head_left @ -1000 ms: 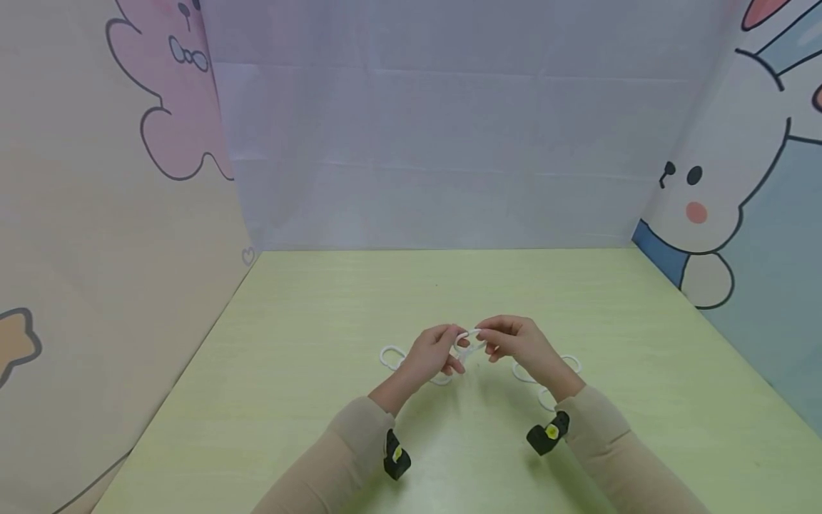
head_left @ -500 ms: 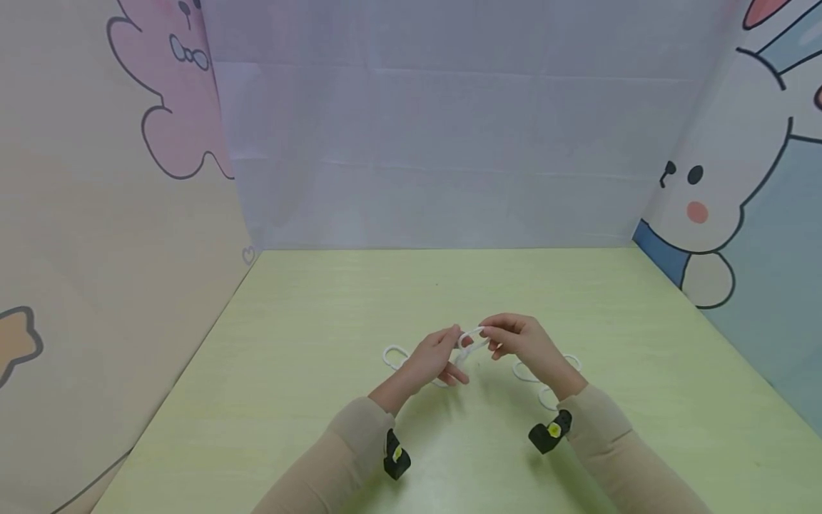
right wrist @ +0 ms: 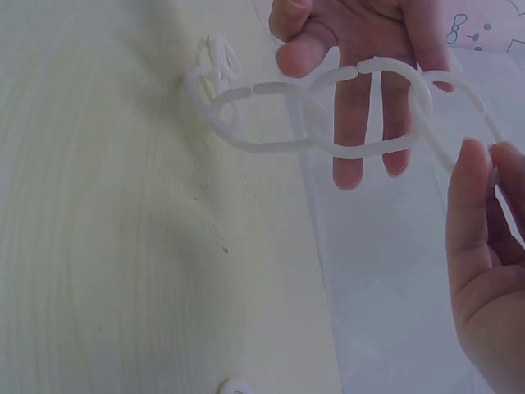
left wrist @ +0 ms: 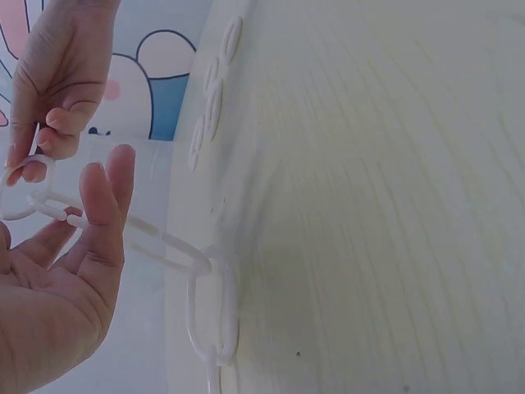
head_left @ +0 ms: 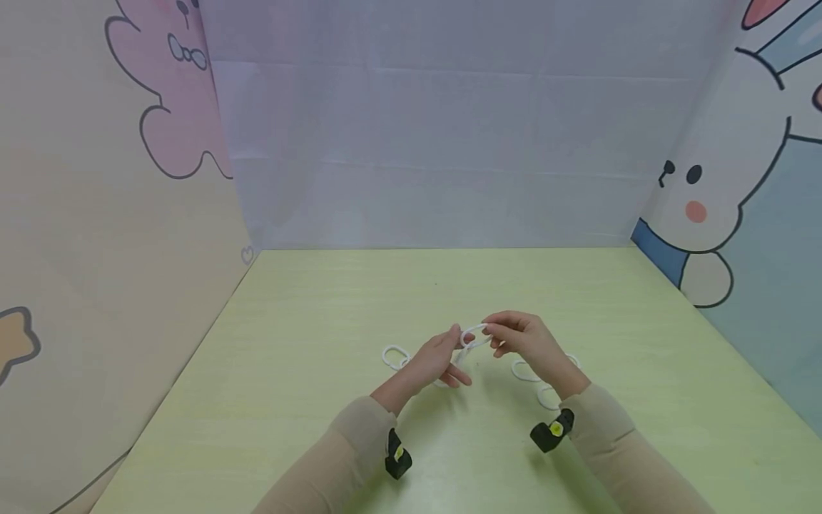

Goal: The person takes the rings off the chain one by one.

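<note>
A chain of white plastic oval links [right wrist: 271,148] hangs between the hands, its lower part lying on the table. Each link seen close up has a small gap in its side. The right hand [head_left: 531,346] pinches the end link [left wrist: 51,176] between thumb and fingertips. Close by on the left, the left hand [head_left: 429,358] is held with its fingers mostly straight and spread, the chain running across them. In the right wrist view, two straight fingers [right wrist: 351,135] of the left hand show behind a link. The left forearm and hand partly cover the chain on the table.
Several loose white links [head_left: 525,370] lie on the pale yellow-green table [head_left: 359,293] beside the right wrist. A white cloth wall [head_left: 437,143] stands at the back, with cartoon-printed walls on either side. Each wrist wears a small black camera [head_left: 547,435].
The right hand has shifted slightly up and to the right with its link, stretching the chain a little. The left hand's fingers have spread and straightened somewhat.
</note>
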### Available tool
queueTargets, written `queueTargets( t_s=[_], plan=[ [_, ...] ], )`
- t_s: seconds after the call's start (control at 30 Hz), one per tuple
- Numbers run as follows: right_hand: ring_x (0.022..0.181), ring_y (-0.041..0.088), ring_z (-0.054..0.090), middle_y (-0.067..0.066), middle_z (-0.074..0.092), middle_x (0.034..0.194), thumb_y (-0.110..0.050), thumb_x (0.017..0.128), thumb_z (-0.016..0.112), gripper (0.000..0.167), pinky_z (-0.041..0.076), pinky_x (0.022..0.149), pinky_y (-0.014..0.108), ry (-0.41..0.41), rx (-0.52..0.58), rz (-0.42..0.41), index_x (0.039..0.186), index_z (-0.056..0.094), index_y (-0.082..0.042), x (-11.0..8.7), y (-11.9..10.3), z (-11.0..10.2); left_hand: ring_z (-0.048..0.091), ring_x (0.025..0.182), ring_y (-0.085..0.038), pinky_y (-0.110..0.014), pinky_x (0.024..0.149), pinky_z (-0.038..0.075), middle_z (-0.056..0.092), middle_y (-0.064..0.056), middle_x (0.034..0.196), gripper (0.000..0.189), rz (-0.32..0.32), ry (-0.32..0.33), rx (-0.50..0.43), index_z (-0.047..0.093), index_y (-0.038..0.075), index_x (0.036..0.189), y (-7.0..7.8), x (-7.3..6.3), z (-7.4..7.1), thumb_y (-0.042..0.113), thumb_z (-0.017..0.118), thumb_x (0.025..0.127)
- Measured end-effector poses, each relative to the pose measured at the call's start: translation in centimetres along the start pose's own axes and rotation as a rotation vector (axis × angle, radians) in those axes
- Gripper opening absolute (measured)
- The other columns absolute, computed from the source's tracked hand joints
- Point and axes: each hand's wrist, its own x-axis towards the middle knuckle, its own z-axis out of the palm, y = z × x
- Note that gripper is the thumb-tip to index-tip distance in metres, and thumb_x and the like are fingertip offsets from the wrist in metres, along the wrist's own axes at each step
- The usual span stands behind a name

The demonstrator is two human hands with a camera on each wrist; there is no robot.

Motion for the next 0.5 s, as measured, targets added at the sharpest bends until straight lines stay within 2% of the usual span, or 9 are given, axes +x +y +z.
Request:
queueTargets(
  t_s=[0.13,0.27,0.5],
  plan=[
    [0.07,0.014,0.056,0.025,0.057,0.09,-0.009,0.092,0.057,0.026,0.052,0.065,0.031,-0.012,0.008,-0.002,0.109,0.057,0.011,0.0,-0.03,0.07,0.066,0.068,-0.025,-0.031,0.057,0.052,0.052,-0.009,0.123,0.064,-0.012,-0.027,0.007,0.049,0.008,0.129,0.0,0.09,0.01,0.055,0.02,0.097],
    [0.07,0.014,0.056,0.021,0.058,0.088,-0.01,0.092,0.058,0.028,0.052,0.065,0.031,-0.008,0.003,-0.002,0.109,0.057,0.011,0.02,0.03,-0.02,0.066,0.068,-0.025,-0.03,0.056,0.052,0.054,-0.009,0.117,0.059,-0.014,-0.012,0.004,0.05,0.005,0.124,-0.11,0.16,-0.02,0.049,0.021,0.099],
    [0.07,0.013,0.056,0.013,0.06,0.087,-0.014,0.092,0.059,0.031,0.052,0.064,0.029,0.052,-0.002,0.023,0.11,0.057,0.01,0.01,0.24,-0.4,0.065,0.063,-0.021,-0.026,0.051,0.05,0.053,-0.018,0.112,0.04,-0.012,0.045,-0.007,0.053,-0.002,0.12,-0.45,0.3,-0.13,0.03,0.037,0.101]
  ],
)
